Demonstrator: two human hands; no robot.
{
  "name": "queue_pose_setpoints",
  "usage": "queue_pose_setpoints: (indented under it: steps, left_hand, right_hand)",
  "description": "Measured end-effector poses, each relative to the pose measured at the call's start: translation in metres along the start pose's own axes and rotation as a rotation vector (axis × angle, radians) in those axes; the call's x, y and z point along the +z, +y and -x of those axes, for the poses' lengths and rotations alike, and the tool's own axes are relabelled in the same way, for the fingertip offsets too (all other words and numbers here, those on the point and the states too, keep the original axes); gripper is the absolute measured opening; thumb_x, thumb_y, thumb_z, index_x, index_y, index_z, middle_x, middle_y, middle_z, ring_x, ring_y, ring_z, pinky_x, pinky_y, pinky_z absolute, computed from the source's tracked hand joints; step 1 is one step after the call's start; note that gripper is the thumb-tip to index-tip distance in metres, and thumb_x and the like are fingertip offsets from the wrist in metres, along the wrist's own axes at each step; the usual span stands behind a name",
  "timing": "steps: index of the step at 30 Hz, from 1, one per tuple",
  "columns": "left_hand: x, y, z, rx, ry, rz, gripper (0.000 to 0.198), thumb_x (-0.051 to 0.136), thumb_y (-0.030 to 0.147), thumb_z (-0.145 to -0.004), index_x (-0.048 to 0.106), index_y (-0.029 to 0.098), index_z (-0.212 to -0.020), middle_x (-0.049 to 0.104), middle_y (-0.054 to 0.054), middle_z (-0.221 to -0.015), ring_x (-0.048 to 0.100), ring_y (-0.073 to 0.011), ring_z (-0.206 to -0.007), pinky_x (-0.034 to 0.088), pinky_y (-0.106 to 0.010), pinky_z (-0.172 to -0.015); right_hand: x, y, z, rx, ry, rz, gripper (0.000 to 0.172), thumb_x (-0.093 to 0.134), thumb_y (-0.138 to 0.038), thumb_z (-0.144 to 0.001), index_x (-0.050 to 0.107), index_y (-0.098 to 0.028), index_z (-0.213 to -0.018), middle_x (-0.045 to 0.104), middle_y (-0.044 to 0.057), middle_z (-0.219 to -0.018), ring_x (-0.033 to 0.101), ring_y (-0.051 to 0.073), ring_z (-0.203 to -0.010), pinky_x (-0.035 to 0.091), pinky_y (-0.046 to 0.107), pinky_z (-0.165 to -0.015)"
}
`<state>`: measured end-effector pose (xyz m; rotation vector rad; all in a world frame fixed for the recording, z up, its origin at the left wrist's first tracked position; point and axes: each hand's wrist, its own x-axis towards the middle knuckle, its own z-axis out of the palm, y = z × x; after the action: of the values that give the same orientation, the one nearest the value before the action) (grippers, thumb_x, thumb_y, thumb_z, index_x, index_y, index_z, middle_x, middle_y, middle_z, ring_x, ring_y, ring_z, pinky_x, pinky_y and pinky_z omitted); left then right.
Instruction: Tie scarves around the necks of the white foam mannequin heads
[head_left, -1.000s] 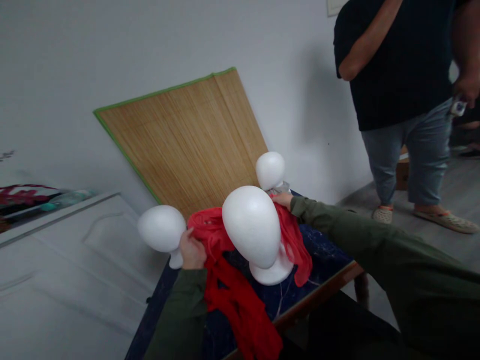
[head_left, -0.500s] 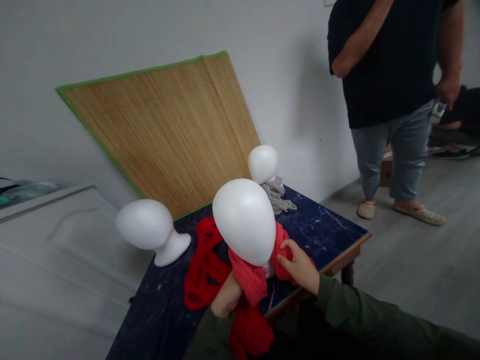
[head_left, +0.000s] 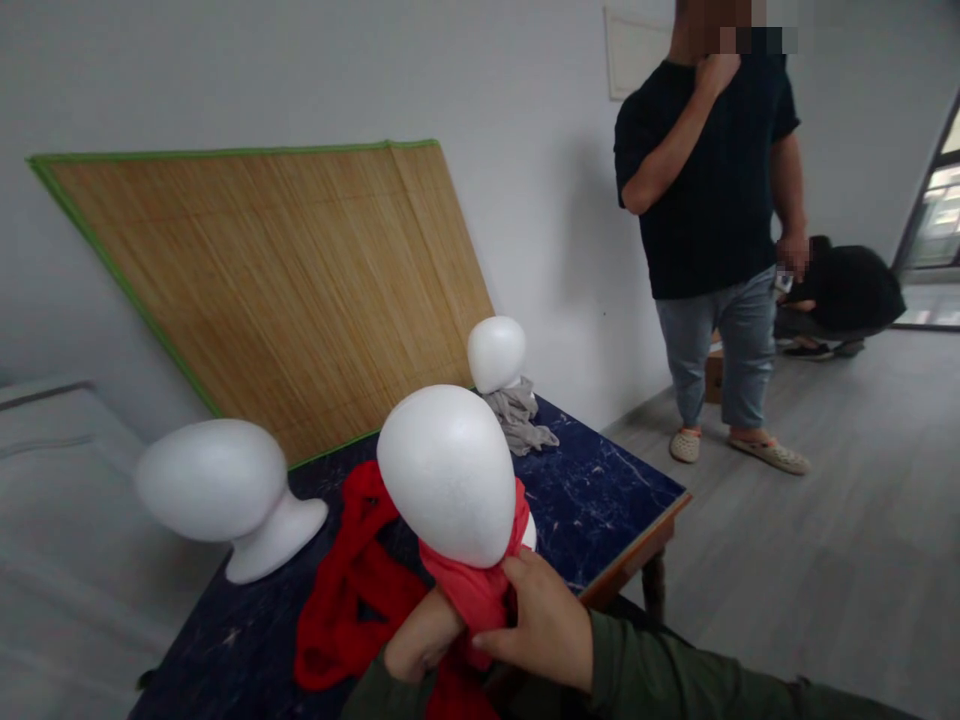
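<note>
A white mannequin head (head_left: 448,470) stands tilted on the dark blue marbled table (head_left: 600,490), with a coral scarf (head_left: 469,590) around its neck. My right hand (head_left: 544,615) is closed on the scarf at the front of the neck, thumb and fingers on either side of it. Tucked beneath the same cloth, my left hand (head_left: 427,632) has its fingers mostly hidden, so its grip cannot be made out. Bright red cloth (head_left: 341,600) lies loosely coiled to the left of the head, and more red cloth hangs below my hands.
A second white mannequin head (head_left: 217,480) is at the left, and a third (head_left: 496,352) at the back with grey cloth (head_left: 517,412) at its base. A bamboo mat (head_left: 285,290) leans against the wall. One person (head_left: 712,190) stands at right; another (head_left: 847,290) crouches behind.
My right hand has moved from the scarf's right side to its front, drawing the cloth across the neck. The camera view has turned right and up.
</note>
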<state>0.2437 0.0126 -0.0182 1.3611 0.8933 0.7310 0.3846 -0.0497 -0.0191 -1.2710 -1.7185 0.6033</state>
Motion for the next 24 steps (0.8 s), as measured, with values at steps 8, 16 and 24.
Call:
queue_pose_setpoints:
  steps: [8, 16, 24]
  left_hand:
    - [0.024, 0.013, 0.004, -0.059, 0.013, 0.156, 0.049, 0.061, 0.04, -0.064, 0.056, 0.019, -0.107, 0.063, -0.01, -0.101, 0.051, -0.0252, -0.105, 0.036, -0.042, -0.093]
    - [0.021, 0.005, -0.002, -0.146, 0.012, 0.271, 0.019, 0.062, 0.028, -0.064, 0.057, 0.017, -0.079, 0.052, 0.002, -0.054, 0.048, -0.0086, -0.049, 0.039, -0.02, -0.047]
    - [-0.002, 0.004, 0.001, -0.365, -0.11, 0.138, 0.034, 0.055, 0.039, -0.065, 0.031, 0.019, -0.052, 0.019, 0.01, -0.042, 0.01, -0.0023, -0.037, 0.009, -0.017, -0.036]
  right_hand:
    - [-0.002, 0.01, -0.004, -0.059, 0.106, -0.135, 0.013, 0.05, -0.006, -0.052, 0.047, -0.016, -0.061, 0.049, 0.002, -0.081, 0.046, 0.015, -0.075, 0.037, 0.024, -0.067]
    - [-0.02, 0.023, -0.012, -0.095, 0.135, -0.127, 0.013, 0.045, -0.005, -0.058, 0.05, -0.016, -0.061, 0.048, 0.005, -0.096, 0.047, 0.016, -0.089, 0.036, 0.027, -0.08]
    - [-0.032, 0.057, -0.038, -0.087, 0.253, -0.087, 0.017, 0.037, -0.006, -0.069, 0.05, -0.017, -0.066, 0.05, 0.007, -0.097, 0.046, 0.017, -0.095, 0.035, 0.03, -0.086]
